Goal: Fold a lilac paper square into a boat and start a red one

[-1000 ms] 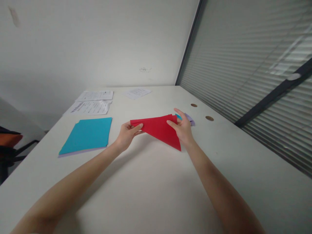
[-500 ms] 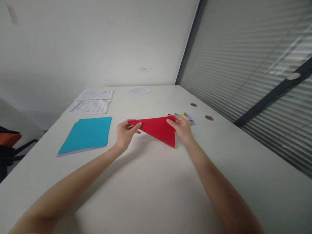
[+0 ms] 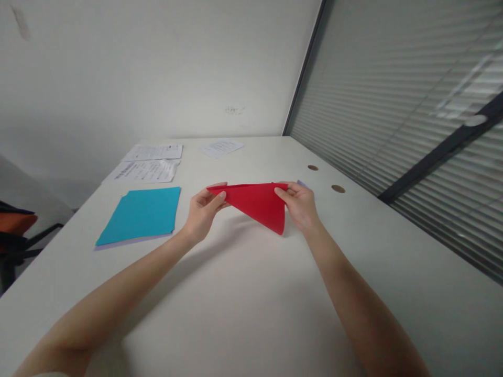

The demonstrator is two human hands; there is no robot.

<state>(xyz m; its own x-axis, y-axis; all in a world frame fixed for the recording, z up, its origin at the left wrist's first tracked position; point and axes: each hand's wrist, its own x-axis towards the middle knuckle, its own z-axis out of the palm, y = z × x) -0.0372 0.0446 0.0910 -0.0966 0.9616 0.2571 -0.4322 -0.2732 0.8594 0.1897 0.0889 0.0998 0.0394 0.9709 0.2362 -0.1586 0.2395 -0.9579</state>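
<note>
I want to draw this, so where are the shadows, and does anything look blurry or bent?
Head view: soft grey shadows lie on the table under the red paper and beside the left arm and right arm; the light is even, with no glare. Head view: the blinds at the right look streaky and blurred, and both arms look stretched toward the bottom edge.

Found bare tabletop (image 3: pixel 243 293) wide open across the near edge and middle. Met a blue paper stack (image 3: pixel 141 213) left, printed sheets (image 3: pixel 145 170) beyond it, slatted blinds (image 3: pixel 393 131) closing the right side. Glimpsed possibly a purple scrap (image 3: pixel 302 183) behind the right hand (image 3: pixel 301 207).
</note>
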